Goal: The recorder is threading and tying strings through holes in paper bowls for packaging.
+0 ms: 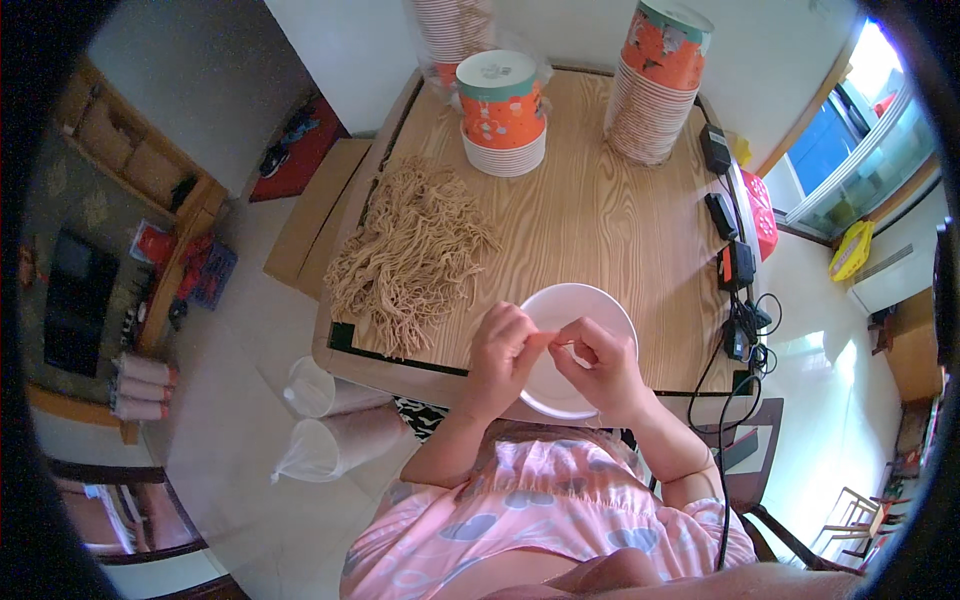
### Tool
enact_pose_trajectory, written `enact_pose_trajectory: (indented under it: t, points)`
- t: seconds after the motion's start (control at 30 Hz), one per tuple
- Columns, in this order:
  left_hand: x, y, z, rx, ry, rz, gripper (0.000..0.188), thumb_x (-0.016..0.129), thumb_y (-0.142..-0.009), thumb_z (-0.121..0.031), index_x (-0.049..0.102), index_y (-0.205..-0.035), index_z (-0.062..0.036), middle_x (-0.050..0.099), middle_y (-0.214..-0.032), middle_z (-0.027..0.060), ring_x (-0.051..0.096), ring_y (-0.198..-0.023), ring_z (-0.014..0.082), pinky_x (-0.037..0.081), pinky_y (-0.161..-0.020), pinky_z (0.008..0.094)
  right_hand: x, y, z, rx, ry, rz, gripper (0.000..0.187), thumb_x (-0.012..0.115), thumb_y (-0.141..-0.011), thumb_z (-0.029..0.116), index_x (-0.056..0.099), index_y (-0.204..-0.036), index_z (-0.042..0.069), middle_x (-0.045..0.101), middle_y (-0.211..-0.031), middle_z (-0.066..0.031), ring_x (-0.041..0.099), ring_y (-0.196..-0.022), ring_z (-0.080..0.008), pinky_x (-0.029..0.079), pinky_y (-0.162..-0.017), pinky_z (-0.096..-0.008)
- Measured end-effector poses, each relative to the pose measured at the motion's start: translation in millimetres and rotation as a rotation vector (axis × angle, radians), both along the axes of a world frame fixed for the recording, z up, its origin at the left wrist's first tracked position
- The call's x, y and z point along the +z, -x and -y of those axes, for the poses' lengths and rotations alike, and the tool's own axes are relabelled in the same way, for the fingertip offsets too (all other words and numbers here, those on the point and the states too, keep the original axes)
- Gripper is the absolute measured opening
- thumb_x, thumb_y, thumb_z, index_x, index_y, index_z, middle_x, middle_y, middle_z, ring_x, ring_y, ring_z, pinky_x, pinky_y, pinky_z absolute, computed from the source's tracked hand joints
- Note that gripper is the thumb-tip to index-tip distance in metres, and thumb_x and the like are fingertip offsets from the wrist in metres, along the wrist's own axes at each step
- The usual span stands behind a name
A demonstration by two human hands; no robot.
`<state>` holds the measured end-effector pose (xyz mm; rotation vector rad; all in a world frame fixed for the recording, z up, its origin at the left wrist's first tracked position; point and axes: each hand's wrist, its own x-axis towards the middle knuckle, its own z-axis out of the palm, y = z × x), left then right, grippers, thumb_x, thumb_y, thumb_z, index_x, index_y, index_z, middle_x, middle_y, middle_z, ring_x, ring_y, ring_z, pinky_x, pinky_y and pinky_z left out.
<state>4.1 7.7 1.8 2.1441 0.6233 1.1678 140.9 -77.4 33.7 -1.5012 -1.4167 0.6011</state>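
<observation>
Landmark: white bowl (pixel 585 300), set at the near edge of the wooden table (pixel 620 230).

Far left of bowl, off the table: cardboard box (pixel 318 215) on the floor; below it, 2 sleeves of stacked clear cups (pixel 330 425) are seen lying near the table's corner.

Left of bowl, on the table: a loose pile of tan noodle strands (pixel 415 255), spread from the tabletop's middle toward its near edge, just apart from the bowl.

Behind bowl, left-centre: short stack of paper cups w/ orange print (pixel 502 115); a 2nd, taller stack in clear wrap (pixel 455 30) is seen behind that, at the wall.

Over the bowl: left hand (pixel 503 355) is held w/ fingers curled in narrow, thumb & forefinger pinched on a small bit of noodle strand (pixel 562 341). Right hand (pixel 600 365) is likewise curled tight, fingertips pinched on the same bit; the 2 hands meet tip to tip above the bowl's near half. Bowl's inside is mostly hidden by the hands; contents can't be told.

Behind bowl, right: tall stack of orange-print cups (pixel 655 85).

Right of bowl, at the table's edge: black chargers & cables (pixel 738 265), w/ a red box (pixel 760 212) just beyond.
</observation>
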Motion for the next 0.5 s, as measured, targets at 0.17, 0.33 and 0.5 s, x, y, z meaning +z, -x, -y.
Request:
enact_pose_trajectory:
  t: [0.17,0.33,0.5]
  points:
    - [-18,15,-11,0.184,0.325,-0.154,0.021,0.064,-0.078,-0.005,0.056,-0.096,-0.0018,0.056,-0.080,0.0049,0.055,-0.074,0.0137,0.045,-0.066,0.0280,-14,-6,13,-0.044,0.057,-0.087,0.009,0.065,-0.076,0.004,0.057,-0.080,0.003,0.054,-0.069,-0.0067,0.050,-0.057,-0.0100,0.041,-0.049,-0.0248]
    - [-20,9,3,0.076,0.432,-0.157,0.016,0.059,-0.076,0.003,0.056,-0.091,-0.0003,0.055,-0.083,0.0073,0.057,-0.072,0.0160,0.047,-0.064,0.0273,-30,1,32,0.079,0.123,-0.982,0.005,0.059,-0.084,0.003,0.054,-0.083,0.004,0.057,-0.082,-0.0035,0.055,-0.075,-0.0110,0.045,-0.069,-0.0234]
    - [-5,-2,23,0.037,0.281,-0.125,0.015,0.058,-0.074,0.004,0.055,-0.088,-0.0009,0.053,-0.083,0.0095,0.057,-0.068,0.0190,0.047,-0.059,0.0282,-33,11,38,-0.102,0.243,-1.524,0.006,0.054,-0.089,0.012,0.052,-0.091,0.007,0.057,-0.094,-0.0041,0.055,-0.091,-0.0133,0.044,-0.083,-0.0281]
